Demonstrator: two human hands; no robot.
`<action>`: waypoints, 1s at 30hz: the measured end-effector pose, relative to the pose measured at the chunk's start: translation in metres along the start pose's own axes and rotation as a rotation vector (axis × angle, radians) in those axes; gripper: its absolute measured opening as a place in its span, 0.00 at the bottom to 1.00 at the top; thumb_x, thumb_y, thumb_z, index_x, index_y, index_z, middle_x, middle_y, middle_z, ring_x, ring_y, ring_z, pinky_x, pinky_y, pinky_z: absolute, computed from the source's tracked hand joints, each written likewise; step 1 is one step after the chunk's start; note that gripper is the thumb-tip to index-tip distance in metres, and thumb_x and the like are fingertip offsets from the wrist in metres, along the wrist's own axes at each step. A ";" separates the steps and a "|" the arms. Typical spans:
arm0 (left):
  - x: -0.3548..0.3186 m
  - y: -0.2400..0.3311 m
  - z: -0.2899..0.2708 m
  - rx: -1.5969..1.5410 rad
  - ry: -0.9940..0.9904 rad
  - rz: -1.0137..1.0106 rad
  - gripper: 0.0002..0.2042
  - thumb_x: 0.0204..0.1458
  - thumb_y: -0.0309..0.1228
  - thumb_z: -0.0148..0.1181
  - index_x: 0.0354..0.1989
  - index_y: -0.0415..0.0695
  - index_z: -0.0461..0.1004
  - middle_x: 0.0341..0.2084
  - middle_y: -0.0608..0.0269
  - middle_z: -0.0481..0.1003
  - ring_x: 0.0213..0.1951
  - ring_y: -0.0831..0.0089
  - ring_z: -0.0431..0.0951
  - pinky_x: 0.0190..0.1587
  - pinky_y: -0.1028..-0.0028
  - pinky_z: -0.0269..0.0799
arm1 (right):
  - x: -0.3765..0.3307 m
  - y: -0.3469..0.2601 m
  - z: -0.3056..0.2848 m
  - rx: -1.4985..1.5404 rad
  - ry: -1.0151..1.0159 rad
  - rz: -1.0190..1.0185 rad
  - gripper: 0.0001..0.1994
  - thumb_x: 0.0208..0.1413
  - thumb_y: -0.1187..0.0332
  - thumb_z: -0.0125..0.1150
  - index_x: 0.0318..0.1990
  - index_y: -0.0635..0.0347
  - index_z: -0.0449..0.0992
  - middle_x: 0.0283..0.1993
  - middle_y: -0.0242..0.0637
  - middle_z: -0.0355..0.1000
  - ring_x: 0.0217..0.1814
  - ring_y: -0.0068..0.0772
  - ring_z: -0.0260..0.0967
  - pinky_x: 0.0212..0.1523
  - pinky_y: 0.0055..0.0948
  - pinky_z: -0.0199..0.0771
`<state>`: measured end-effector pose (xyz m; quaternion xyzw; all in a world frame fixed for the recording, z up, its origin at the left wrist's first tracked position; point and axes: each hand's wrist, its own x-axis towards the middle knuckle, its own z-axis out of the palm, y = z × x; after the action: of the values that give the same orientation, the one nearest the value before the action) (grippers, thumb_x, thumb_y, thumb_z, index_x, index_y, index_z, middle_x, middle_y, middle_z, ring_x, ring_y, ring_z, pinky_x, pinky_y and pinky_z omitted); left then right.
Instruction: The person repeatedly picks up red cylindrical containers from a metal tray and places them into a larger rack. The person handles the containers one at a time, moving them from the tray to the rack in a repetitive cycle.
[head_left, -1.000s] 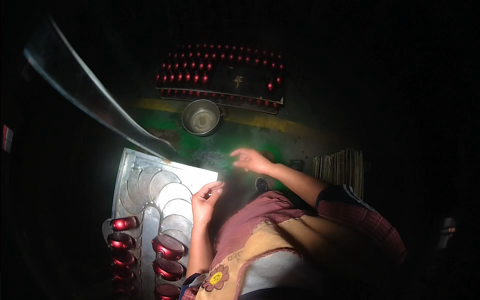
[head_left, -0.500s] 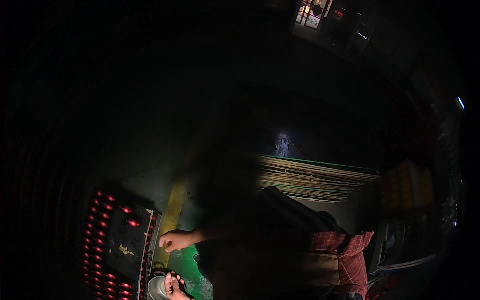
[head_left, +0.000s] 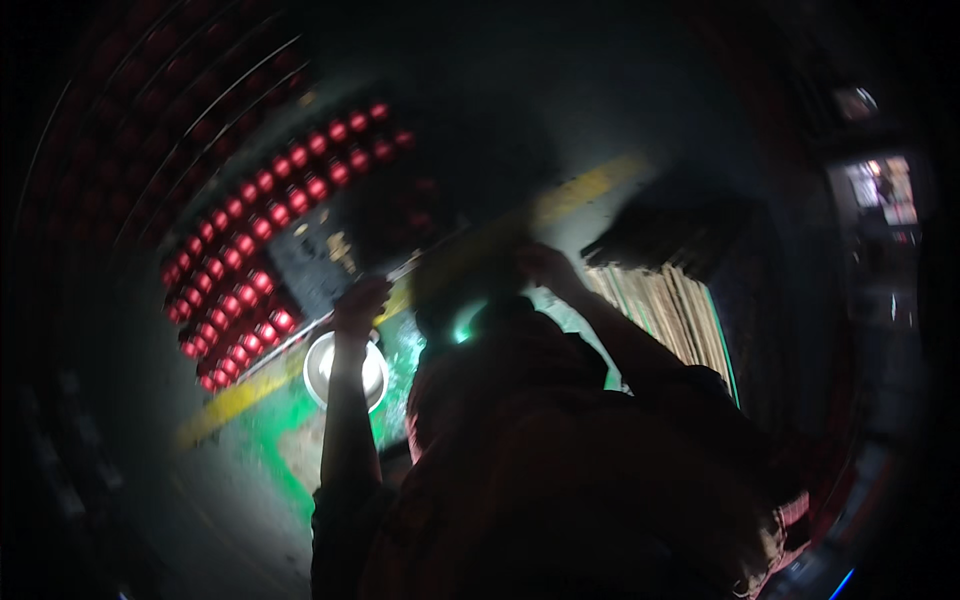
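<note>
Motion and darkness smear the view. My left hand [head_left: 362, 304] is over the near edge of a dark board [head_left: 310, 260], its fingers too blurred to read. Rows of shiny red round pieces [head_left: 245, 243] cover much of that board. Below the hand, partly crossed by my left forearm, a round pale metal bowl [head_left: 376, 376] stands on the green-painted floor, brightly lit inside. My right hand [head_left: 545, 264] is a dark shape near the yellow floor stripe, apart from the board; whether it holds anything is hidden in shadow.
A stack of thin sheets [head_left: 665, 310] with pale edges stands right of my right forearm. A yellow stripe [head_left: 240, 398] runs diagonally along the board. More dark racks with faint red pieces [head_left: 140, 130] are at the far left. A lit doorway [head_left: 882, 190] shows at the far right.
The view has swung round, bringing the board, bowl and red pieces toward the middle. My right hand has moved away from the board's edge; my left is now past the bowl, at that edge.
</note>
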<state>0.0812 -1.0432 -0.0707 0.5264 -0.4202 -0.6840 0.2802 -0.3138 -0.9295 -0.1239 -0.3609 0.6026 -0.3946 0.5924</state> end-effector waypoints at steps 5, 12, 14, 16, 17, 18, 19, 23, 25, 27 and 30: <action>-0.013 0.003 -0.030 0.366 0.029 0.245 0.09 0.54 0.31 0.60 0.40 0.44 0.79 0.32 0.61 0.79 0.33 0.73 0.79 0.34 0.73 0.74 | 0.032 -0.016 0.028 -0.234 -0.045 0.081 0.16 0.62 0.64 0.60 0.57 0.53 0.74 0.45 0.37 0.78 0.47 0.30 0.75 0.45 0.33 0.77; 0.060 0.000 -0.017 0.239 0.066 -0.045 0.06 0.48 0.33 0.61 0.30 0.46 0.78 0.21 0.62 0.75 0.23 0.65 0.76 0.25 0.66 0.72 | 0.141 -0.044 0.065 -0.282 -0.125 -0.026 0.13 0.50 0.59 0.65 0.42 0.51 0.81 0.35 0.36 0.79 0.42 0.32 0.77 0.42 0.31 0.77; 0.080 -0.011 -0.012 0.327 0.120 -0.119 0.06 0.49 0.34 0.61 0.31 0.46 0.78 0.22 0.61 0.75 0.23 0.64 0.76 0.25 0.65 0.72 | 0.170 -0.067 0.080 -0.397 -0.122 -0.178 0.14 0.47 0.59 0.65 0.42 0.51 0.81 0.31 0.35 0.79 0.32 0.30 0.77 0.34 0.33 0.77; 0.101 -0.020 -0.010 0.437 0.139 -0.173 0.07 0.51 0.35 0.60 0.31 0.46 0.78 0.23 0.61 0.76 0.23 0.64 0.77 0.25 0.64 0.72 | 0.206 -0.089 0.094 -0.484 -0.159 -0.093 0.15 0.43 0.63 0.66 0.41 0.54 0.82 0.36 0.40 0.79 0.42 0.36 0.78 0.43 0.35 0.76; 0.109 -0.024 -0.013 0.446 0.127 -0.182 0.07 0.51 0.35 0.60 0.31 0.46 0.78 0.23 0.61 0.76 0.23 0.64 0.77 0.25 0.64 0.72 | 0.217 -0.096 0.094 -0.517 -0.122 -0.197 0.15 0.43 0.64 0.65 0.41 0.53 0.82 0.36 0.40 0.79 0.41 0.34 0.78 0.42 0.36 0.77; 0.115 -0.028 -0.017 0.548 0.133 -0.209 0.08 0.52 0.36 0.59 0.31 0.46 0.78 0.23 0.60 0.76 0.23 0.63 0.77 0.25 0.63 0.72 | 0.228 -0.103 0.097 -0.575 -0.140 -0.245 0.15 0.43 0.64 0.64 0.41 0.53 0.82 0.36 0.39 0.79 0.40 0.32 0.77 0.42 0.36 0.77; 0.115 -0.031 -0.021 0.551 0.134 -0.221 0.08 0.52 0.36 0.59 0.31 0.46 0.78 0.23 0.60 0.76 0.23 0.63 0.77 0.25 0.63 0.72 | 0.237 -0.106 0.091 -0.553 -0.154 -0.272 0.15 0.43 0.65 0.64 0.41 0.54 0.81 0.36 0.40 0.79 0.39 0.32 0.77 0.42 0.37 0.76; 0.092 -0.061 -0.041 1.115 0.011 -0.066 0.11 0.55 0.39 0.57 0.32 0.45 0.78 0.25 0.59 0.77 0.24 0.61 0.77 0.25 0.60 0.72 | 0.246 -0.089 0.059 -0.242 -0.265 -0.199 0.13 0.51 0.63 0.62 0.41 0.59 0.77 0.38 0.37 0.76 0.39 0.30 0.74 0.40 0.34 0.74; 0.088 -0.087 -0.040 1.516 -0.110 0.258 0.12 0.56 0.40 0.56 0.32 0.45 0.78 0.26 0.58 0.78 0.24 0.60 0.78 0.25 0.59 0.72 | 0.230 -0.065 0.032 0.081 -0.338 -0.304 0.18 0.62 0.55 0.55 0.51 0.57 0.73 0.37 0.38 0.76 0.44 0.33 0.75 0.47 0.36 0.75; 0.119 -0.101 -0.039 1.571 -0.002 0.642 0.07 0.50 0.32 0.60 0.36 0.47 0.80 0.21 0.63 0.73 0.22 0.65 0.75 0.27 0.69 0.72 | 0.246 -0.056 0.012 -0.057 -0.286 -0.109 0.19 0.60 0.59 0.58 0.56 0.55 0.72 0.42 0.38 0.76 0.45 0.32 0.76 0.47 0.34 0.76; 0.194 -0.102 -0.025 0.509 0.225 -0.002 0.15 0.54 0.27 0.59 0.49 0.39 0.77 0.44 0.58 0.81 0.42 0.68 0.81 0.45 0.71 0.76 | 0.265 -0.043 0.010 -0.602 -0.112 0.041 0.24 0.55 0.66 0.62 0.60 0.50 0.70 0.49 0.42 0.76 0.45 0.37 0.76 0.48 0.37 0.76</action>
<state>0.0550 -1.1602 -0.2559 0.6528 -0.5442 -0.4941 0.1832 -0.3148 -1.1879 -0.1983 -0.5291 0.6661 -0.1655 0.4990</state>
